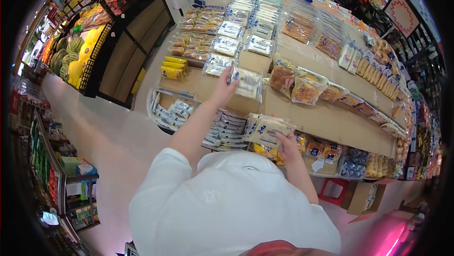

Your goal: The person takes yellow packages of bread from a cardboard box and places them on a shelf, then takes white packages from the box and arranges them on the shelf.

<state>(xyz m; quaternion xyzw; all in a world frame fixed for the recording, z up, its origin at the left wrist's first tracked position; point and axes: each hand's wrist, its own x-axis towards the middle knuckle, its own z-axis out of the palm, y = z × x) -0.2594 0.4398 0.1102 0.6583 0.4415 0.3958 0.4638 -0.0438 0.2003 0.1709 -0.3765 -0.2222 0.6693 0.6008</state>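
My left hand (225,88) is closed on the left edge of a clear-wrapped pack of pale bread (248,85), held over the cardboard-covered display. Just behind that hand lies a row of similar white packs (219,65). Closer to my body, my right hand (289,147) grips the right end of a few stacked, clear-wrapped packs of pale sliced bread (267,130) with blue print. Its thumb lies on top; the fingers underneath are hidden. Brown bread loaves in clear bags (307,89) stand to the right of the left-hand pack.
Yellow packs (174,68) and small white-blue packets (177,109) lie at the display's left. Wrapped brown pastries (299,26) fill the back. A fruit stand (87,57) is across the aisle at left; a red stool (333,190) sits below the front edge.
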